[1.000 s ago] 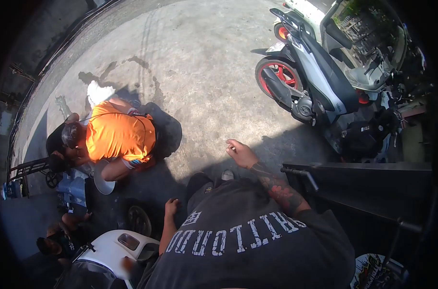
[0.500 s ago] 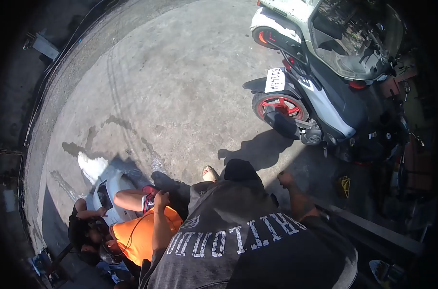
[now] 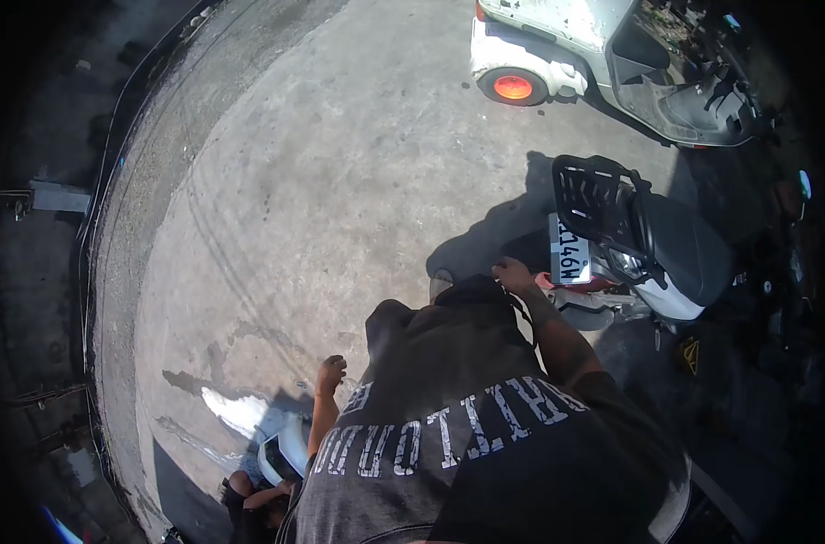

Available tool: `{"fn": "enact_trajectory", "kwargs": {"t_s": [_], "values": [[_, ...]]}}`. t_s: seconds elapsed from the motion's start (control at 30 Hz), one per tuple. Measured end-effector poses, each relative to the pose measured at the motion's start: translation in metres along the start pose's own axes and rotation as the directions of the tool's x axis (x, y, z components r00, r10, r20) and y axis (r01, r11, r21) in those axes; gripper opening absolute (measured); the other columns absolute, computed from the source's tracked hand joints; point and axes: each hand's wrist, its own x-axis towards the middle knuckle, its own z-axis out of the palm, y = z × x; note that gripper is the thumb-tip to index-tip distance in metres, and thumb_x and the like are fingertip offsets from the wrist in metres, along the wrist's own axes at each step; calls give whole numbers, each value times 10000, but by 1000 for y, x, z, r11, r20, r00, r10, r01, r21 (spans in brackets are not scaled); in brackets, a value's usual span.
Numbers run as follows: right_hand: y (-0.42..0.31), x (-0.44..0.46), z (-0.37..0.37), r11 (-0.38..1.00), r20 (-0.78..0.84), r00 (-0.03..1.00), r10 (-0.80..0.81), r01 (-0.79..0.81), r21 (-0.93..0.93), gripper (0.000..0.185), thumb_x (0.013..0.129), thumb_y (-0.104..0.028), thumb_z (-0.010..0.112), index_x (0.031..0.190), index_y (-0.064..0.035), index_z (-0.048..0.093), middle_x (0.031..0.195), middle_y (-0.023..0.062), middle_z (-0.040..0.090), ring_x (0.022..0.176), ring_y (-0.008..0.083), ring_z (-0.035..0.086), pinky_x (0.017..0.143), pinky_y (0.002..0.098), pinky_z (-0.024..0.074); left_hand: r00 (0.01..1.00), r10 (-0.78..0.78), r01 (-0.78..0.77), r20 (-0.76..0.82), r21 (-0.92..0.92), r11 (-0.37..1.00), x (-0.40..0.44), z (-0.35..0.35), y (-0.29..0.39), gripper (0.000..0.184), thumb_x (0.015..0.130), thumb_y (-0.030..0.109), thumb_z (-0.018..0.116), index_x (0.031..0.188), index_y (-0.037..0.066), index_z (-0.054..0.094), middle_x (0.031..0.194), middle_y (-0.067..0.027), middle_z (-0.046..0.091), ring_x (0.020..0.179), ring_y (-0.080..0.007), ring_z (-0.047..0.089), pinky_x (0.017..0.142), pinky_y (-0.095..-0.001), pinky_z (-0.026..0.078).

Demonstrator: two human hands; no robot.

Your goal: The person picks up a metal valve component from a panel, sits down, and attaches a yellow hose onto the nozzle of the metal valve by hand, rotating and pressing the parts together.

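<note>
Nearer: right hand, loosely curled; contents unclear
White-sided, black-seated scooter: rightward, long axis sideways
Left hand: half-curled; can't tell

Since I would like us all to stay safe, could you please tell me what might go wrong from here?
The right hand looks close to the plate of the scooter, so a swing or turn could knock it. The dark streak beside the white patch looks wet, so anyone stepping there might slip.
</note>
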Motion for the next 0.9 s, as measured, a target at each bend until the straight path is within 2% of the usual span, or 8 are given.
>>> {"fn": "enact_trajectory", "kwargs": {"t_s": [0.2,0.37,0.47,0.5,0.53,0.6,0.83,0.9], "values": [[-239,96,-86,879,-64,947,-314,316,357,336,912,-242,588,1165,-25,629,912,98,678,816,180,644,765,309,504,972,-104,32,212,319,947,67,-3,43,376,872,240,577,1194,52,627,1049,-175,684,941,-290,655,777,-376,508],[-195,221,-77,892,-216,965,148,-36,450,344,906,-234,569,1174,-26,627,872,77,668,755,145,630,675,305,509,979,31,-125,200,477,870,221,-93,200,350,851,249,566,1129,62,668,1059,-212,682,993,-348,650,848,-419,510],[-131,225,-53,858,-24,860,510,-510,-57,358,790,-275,605,1011,-11,704,926,198,710,833,343,704,741,399,545,921,378,-349,97,641,684,345,-184,383,340,839,255,559,1091,69,692,1065,-235,681,1024,-383,646,891,-445,511],[-83,226,-39,867,254,922,293,-145,-477,280,755,-246,610,893,-24,709,855,182,704,757,333,702,693,445,550,878,475,-369,55,710,600,381,-214,461,338,834,257,557,1078,71,700,1067,-243,681,1034,-395,645,906,-453,512],[-76,197,-16,786,60,828,558,-550,282,193,729,-248,618,780,-69,667,734,128,652,602,301,642,554,482,501,860,510,-331,16,778,534,407,-240,551,352,844,261,549,1120,90,686,1068,-240,681,1037,-405,642,896,-460,515],[-59,192,6,255,401,594,698,-729,635,86,793,-174,614,715,-148,589,606,71,507,495,224,504,470,384,395,749,662,-356,-37,820,448,410,-253,738,361,883,247,517,1182,97,653,1057,-250,678,1021,-419,644,878,-477,516],[-170,327,-9,442,274,660,699,-701,560,118,878,-121,589,976,-97,650,807,91,643,701,255,655,584,427,531,201,924,-835,325,549,-12,384,-31,1132,293,925,144,571,1192,37,628,1144,-212,663,1040,-373,647,886,-430,512],[-206,398,-53,664,-64,814,577,-422,617,189,884,-167,588,1039,-81,656,812,92,670,695,213,654,607,350,537,66,836,-910,545,376,-173,370,67,1166,298,904,122,600,1190,42,625,1161,-208,654,1070,-385,624,914,-438,500]]}}
